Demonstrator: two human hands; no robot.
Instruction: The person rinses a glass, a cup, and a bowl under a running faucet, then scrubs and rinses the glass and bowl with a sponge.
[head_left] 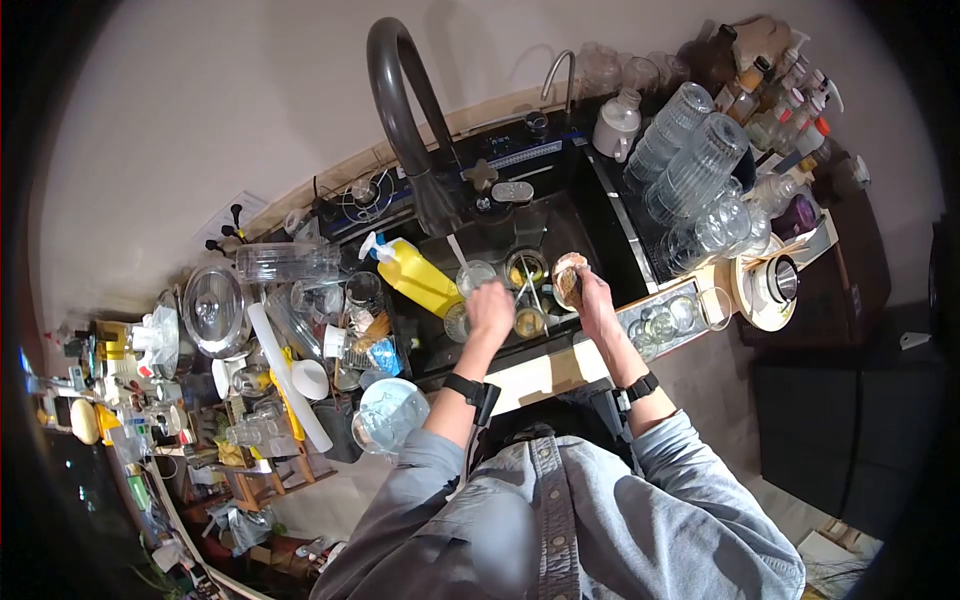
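Over the black sink (610, 245), my left hand (490, 312) is closed at a clear glass (476, 274), its fingertips mostly hidden. A thin stream of water from the dark faucet (436, 205) runs toward that glass. My right hand (597, 303) grips a pinkish-brown sponge (570, 279) with whitish patches, held up at the sink's right side. Between my hands stand a glass jar (526, 266) with something yellow inside and a smaller amber-tinted glass (529, 322), with thin light sticks leaning there. A yellow spray bottle (418, 277) lies tilted left of my left hand.
Stacked clear tumblers (697, 165) and several glasses crowd the right counter, beside a white mug (617, 125). A tray of glassware (660, 325) sits right of my right forearm. Dishes and a glass lid (216, 310) fill the left; a clear bowl (391, 412) is near my left elbow.
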